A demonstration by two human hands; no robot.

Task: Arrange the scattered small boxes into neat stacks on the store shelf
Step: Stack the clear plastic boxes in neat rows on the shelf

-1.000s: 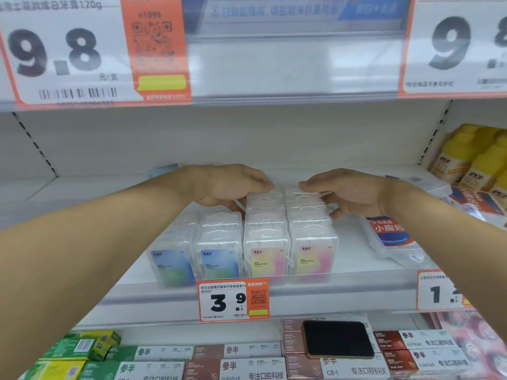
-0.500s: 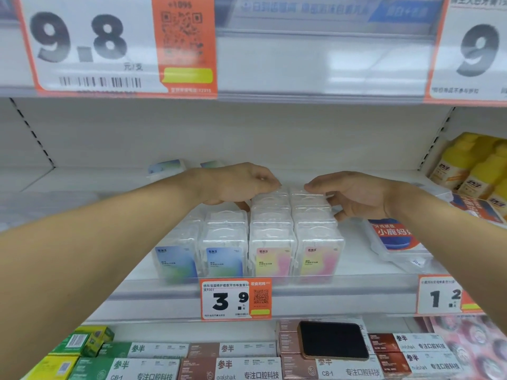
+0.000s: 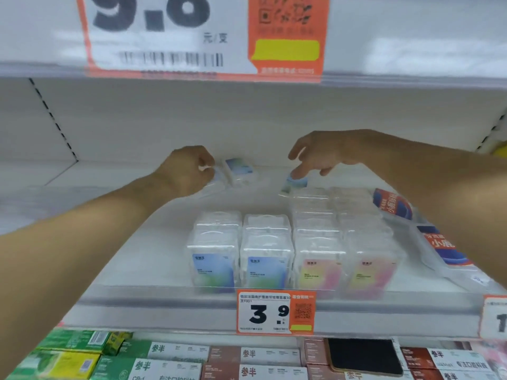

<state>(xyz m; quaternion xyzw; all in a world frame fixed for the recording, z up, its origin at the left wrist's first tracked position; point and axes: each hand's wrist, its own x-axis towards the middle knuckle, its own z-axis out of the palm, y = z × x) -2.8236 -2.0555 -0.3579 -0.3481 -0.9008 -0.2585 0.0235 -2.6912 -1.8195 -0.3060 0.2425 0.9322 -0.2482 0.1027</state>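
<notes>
Four rows of small clear boxes stand at the front of the white shelf: two with blue-green labels on the left, two with pink-yellow labels on the right. Behind them, near the back wall, loose boxes lie scattered. My left hand has curled fingers that pinch the edge of a clear box, with a blue-labelled box lying right beside it. My right hand hovers with spread fingers, its fingertips at another loose blue-labelled box. The frame is motion-blurred.
Flat red-and-blue packs lie to the right of the rows, under my right forearm. A 3.9 price tag hangs on the shelf's front rail. The upper shelf edge with a big price sign is close overhead. Below, toothpaste cartons and a black phone.
Both hands left the tops of the pink-yellow rows and reached further back, left hand to a loose box at the rear left, right hand to one at the rear centre. The view moved closer.
</notes>
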